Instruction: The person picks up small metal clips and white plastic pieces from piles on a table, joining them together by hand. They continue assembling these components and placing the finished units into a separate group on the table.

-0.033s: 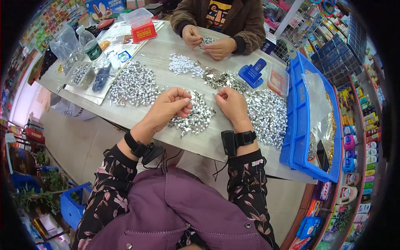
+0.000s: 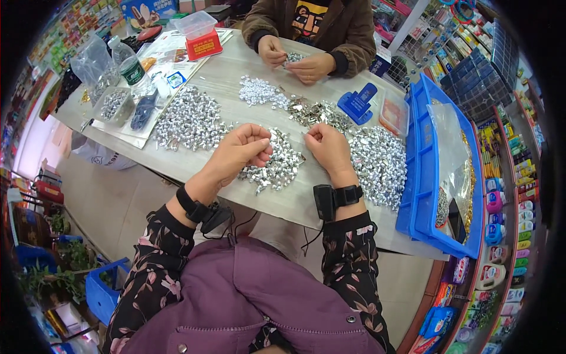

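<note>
My left hand (image 2: pixel 243 146) hovers over the left side of a pile of small silvery metal pieces (image 2: pixel 276 168). Its fingers are curled, the thumb pressed against them, and whatever they may hold is hidden. To the right of that pile, my right hand (image 2: pixel 328 147) is closed in a pinch, with something too small to make out at the fingertips. Right of this hand spreads another heap of shiny silver pieces (image 2: pixel 377 165). A third heap of round-headed silvery pieces (image 2: pixel 187 118) lies to the left. Beyond my hands are small white pieces (image 2: pixel 261 92) and flat metal bits (image 2: pixel 318 113).
Across the table (image 2: pixel 236 65) a person's hands (image 2: pixel 309 68) handle small pieces. A blue plastic holder (image 2: pixel 358 103) and a lidded clear box (image 2: pixel 393 115) stand far right. A blue crate (image 2: pixel 417 159) borders the right edge. A bottle (image 2: pixel 131 66) and a small tub (image 2: pixel 114 106) stand left.
</note>
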The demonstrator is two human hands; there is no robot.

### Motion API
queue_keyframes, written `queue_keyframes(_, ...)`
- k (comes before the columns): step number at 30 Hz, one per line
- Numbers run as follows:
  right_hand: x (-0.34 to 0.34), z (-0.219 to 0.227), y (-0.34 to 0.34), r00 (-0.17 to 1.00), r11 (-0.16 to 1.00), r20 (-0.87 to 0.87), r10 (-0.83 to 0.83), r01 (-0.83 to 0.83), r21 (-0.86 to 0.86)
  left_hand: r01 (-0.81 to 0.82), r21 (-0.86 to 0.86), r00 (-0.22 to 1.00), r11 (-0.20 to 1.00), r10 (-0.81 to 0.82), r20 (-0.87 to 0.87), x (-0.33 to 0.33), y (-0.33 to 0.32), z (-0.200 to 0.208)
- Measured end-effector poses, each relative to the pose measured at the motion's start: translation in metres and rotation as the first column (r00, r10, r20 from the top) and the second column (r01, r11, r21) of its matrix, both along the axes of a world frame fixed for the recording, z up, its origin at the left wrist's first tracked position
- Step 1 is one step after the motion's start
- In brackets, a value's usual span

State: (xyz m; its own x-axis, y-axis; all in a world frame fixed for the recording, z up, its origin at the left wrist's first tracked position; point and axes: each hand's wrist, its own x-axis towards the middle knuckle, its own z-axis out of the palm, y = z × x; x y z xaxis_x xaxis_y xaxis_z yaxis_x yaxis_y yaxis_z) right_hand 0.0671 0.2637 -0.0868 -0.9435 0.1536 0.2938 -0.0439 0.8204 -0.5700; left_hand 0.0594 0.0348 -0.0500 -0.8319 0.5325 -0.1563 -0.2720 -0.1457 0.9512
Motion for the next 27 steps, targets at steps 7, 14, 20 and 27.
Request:
queue_keyframes(7, -0.004, -0.003, 0.008, 0.998, 0.918, 0.054, 0.036, -0.012, -0.397, -0.002, 0.031, 1.0, 1.0, 0.001, 0.03, 0.0, 0.001, -0.01)
queue_keyframes(14, -0.007, 0.004, 0.001, 0.971, 0.628, -0.099, 0.217, -0.217, -0.747, -0.042, 0.07, 0.996, 0.997, 0.037, 0.08, -0.002, 0.003, -0.012)
queue_keyframes(20, 0.018, 0.027, -0.041, 0.867, 0.274, -0.123, 0.482, -0.283, -0.919, -0.098, 0.16, 0.977, 0.982, 0.064, 0.202, -0.003, -0.001, -0.012)
queue_keyframes(27, 0.022, 0.023, -0.046, 0.81, 0.227, -0.066, 0.582, -0.24, -0.944, -0.091, 0.255, 0.972, 0.963, 0.03, 0.233, -0.003, 0.002, -0.012)
